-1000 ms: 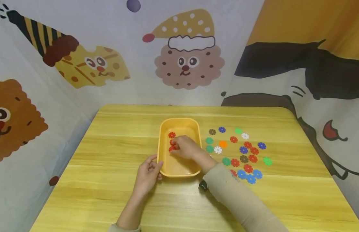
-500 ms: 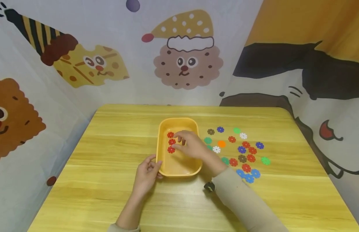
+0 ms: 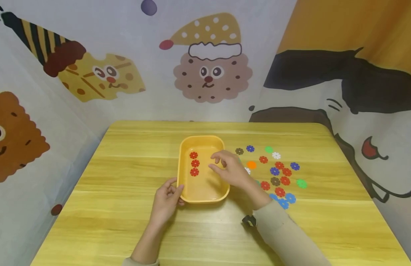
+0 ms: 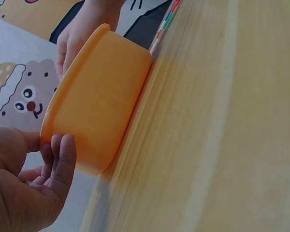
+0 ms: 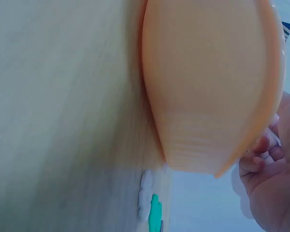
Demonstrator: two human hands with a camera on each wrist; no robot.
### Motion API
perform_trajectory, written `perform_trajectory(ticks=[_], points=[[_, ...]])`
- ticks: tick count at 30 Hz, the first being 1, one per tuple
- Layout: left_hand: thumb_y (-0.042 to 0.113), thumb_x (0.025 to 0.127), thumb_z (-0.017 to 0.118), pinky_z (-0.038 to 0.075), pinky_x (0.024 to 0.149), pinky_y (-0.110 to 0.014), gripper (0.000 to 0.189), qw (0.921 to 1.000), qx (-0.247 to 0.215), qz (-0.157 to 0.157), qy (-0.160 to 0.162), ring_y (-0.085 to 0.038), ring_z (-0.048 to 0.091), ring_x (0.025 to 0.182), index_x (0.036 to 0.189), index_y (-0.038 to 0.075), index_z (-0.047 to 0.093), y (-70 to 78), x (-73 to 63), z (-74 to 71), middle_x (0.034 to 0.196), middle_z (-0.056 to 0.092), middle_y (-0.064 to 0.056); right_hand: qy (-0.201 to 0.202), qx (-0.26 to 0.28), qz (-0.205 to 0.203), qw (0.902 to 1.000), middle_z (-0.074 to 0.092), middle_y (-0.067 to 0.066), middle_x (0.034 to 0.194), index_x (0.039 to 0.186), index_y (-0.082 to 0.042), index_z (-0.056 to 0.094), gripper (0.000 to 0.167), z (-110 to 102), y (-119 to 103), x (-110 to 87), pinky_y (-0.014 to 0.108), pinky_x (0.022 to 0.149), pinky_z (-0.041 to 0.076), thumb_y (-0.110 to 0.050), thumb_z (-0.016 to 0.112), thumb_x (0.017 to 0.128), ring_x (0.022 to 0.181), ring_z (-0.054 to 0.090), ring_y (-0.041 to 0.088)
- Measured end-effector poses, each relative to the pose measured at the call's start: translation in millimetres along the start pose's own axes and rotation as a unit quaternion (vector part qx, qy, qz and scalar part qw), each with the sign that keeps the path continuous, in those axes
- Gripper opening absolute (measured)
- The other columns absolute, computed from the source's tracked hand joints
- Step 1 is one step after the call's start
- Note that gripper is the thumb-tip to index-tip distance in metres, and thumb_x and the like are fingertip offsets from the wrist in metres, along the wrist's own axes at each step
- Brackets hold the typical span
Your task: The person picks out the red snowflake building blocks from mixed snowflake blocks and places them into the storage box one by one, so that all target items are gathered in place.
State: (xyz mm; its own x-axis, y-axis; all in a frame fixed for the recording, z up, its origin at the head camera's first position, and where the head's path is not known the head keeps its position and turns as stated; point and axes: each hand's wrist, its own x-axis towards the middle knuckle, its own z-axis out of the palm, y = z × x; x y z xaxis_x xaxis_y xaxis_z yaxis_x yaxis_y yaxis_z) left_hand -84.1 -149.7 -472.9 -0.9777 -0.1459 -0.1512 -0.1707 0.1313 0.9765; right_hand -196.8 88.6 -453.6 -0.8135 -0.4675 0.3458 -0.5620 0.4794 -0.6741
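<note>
Since right hand (image 3: 231,169) moved off red flowers (image 3: 195,163), its fingers hang apart over right side of tray (image 3: 202,201). Row of three inside looks set. Left hand (image 3: 166,202) grips tray's left side.

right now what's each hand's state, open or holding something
Left hand: holding the yellow tray by its rim.
Right hand: open, holding nothing, over the tray's right edge.

wood-grain table (image 3: 125,159) | pale backdrop (image 3: 115,29) behind it | cheese print (image 3: 102,79) left of cookie print (image 3: 212,88)
</note>
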Motion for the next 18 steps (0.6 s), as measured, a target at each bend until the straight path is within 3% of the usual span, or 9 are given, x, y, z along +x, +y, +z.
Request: perform_trajectory(ticks=[13,18], points=[[0.009,0.1,0.065,0.065,0.06,-0.032,0.047,1.0,0.004,0.008,0.0,-0.023,0.067,0.063,0.141,-0.007,0.049,-0.7,1.5,0.2,0.083,0.063,-0.02,0.016,-0.001,0.019,0.9997,0.063,0.004,0.09,0.118,0.0,0.068,0.032,-17.5,16.5,-16.3,0.034,0.06,0.055,-0.015,0.077,0.092,0.074,0.055,0.015],[0.01,0.1,0.065,0.065,0.062,-0.035,0.048,1.0,0.0,0.008,-0.002,-0.023,0.067,0.064,0.141,-0.008,0.048,-1.1,1.2,-0.4,0.084,0.062,-0.02,0.011,-0.006,0.024,0.9996,0.065,0.003,0.093,0.119,0.001,0.068,0.035,-24.3,23.8,-24.2,0.027,0.058,0.053,-0.019,0.077,0.092,0.071,0.055,0.013]])
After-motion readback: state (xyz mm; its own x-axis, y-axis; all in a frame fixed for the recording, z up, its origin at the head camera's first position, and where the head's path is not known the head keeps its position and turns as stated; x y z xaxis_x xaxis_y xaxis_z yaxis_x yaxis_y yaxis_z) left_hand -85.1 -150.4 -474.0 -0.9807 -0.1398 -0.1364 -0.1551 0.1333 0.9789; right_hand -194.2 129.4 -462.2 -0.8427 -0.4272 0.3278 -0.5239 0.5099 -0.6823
